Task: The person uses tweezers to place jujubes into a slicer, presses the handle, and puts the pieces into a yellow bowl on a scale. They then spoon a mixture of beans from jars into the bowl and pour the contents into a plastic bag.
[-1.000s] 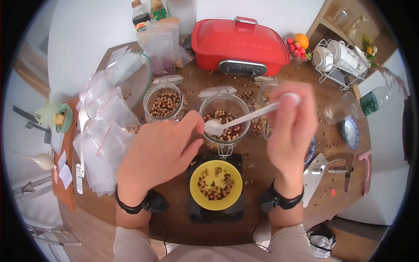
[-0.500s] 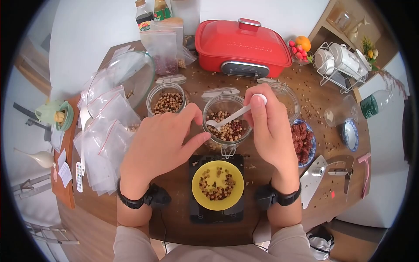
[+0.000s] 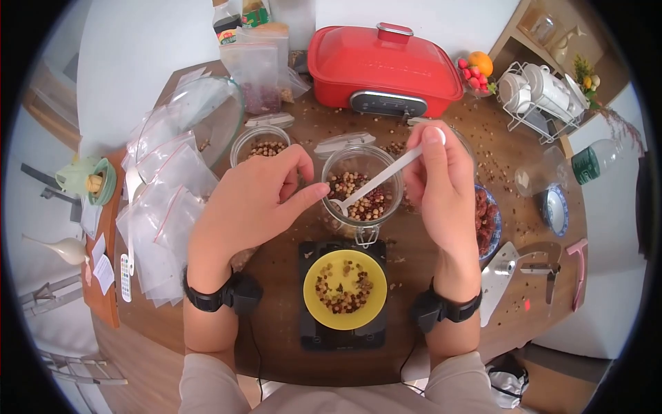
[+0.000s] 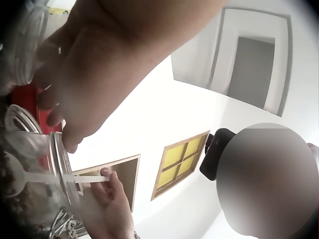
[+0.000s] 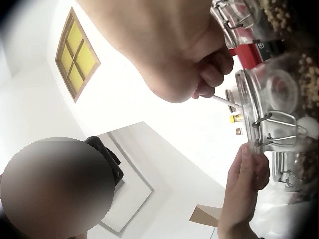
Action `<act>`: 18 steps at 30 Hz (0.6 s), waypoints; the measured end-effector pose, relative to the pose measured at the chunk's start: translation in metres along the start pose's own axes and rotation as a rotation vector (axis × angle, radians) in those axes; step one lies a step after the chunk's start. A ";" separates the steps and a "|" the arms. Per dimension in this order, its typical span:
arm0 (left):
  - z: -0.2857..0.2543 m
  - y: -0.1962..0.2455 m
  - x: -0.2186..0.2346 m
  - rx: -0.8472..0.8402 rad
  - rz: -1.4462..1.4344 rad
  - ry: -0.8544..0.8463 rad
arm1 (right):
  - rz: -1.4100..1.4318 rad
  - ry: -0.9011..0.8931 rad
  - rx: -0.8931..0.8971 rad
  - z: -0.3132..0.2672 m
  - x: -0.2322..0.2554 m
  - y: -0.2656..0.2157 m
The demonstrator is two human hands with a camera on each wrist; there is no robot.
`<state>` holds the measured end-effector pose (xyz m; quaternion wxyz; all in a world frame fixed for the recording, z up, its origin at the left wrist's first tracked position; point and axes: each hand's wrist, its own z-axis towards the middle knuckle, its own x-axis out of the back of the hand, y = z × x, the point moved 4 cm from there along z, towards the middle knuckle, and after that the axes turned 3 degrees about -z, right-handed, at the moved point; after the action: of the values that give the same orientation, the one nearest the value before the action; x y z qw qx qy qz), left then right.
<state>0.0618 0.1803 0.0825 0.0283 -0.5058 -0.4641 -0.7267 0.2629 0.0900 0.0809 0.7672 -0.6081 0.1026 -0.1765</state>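
In the head view my right hand (image 3: 441,196) pinches the handle of a long white spoon (image 3: 379,179). The spoon slants down to the left, its bowl low inside an open glass clip-top jar (image 3: 396,207) of mixed brown and cream peppercorn-like grains (image 3: 358,186). My left hand (image 3: 241,207) is at the jar's left side, thumb tip right at the rim, fingers loosely bent and holding nothing. In the left wrist view the spoon bowl (image 4: 14,174) shows through the glass. Nearer me, a yellow bowl (image 3: 310,310) with some grains stands on a black kitchen scale (image 3: 343,338).
Another grain jar (image 3: 238,148) stands behind my left hand. Plastic bags (image 3: 165,228) and a glass lid (image 3: 238,110) lie left. A red electric cooker (image 3: 383,69) is at the back. Right are a bowl of reddish-brown pieces (image 3: 486,221), a cleaver (image 3: 500,276) and a pink peeler (image 3: 578,269).
My right hand moved left and down, then slightly back right, the spoon's bowl now deeper in the jar. My left hand shifted away from me, its thumb coming up to the rim.
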 end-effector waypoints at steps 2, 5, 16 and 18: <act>0.001 -0.001 0.000 -0.018 -0.043 -0.002 | 0.074 0.044 -0.043 0.000 0.002 0.003; 0.004 -0.003 0.000 0.021 -0.078 -0.064 | 0.160 0.088 -0.060 0.002 0.005 0.006; 0.000 0.001 -0.002 0.029 -0.056 -0.056 | 0.395 0.275 -0.092 0.006 0.022 0.007; -0.001 0.002 -0.002 0.028 -0.050 -0.060 | 0.422 0.307 -0.094 0.006 0.024 0.006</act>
<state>0.0632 0.1781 0.0824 0.0032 -0.5153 -0.4872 -0.7051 0.2880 0.0869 0.0778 0.7333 -0.5744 0.3504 -0.0980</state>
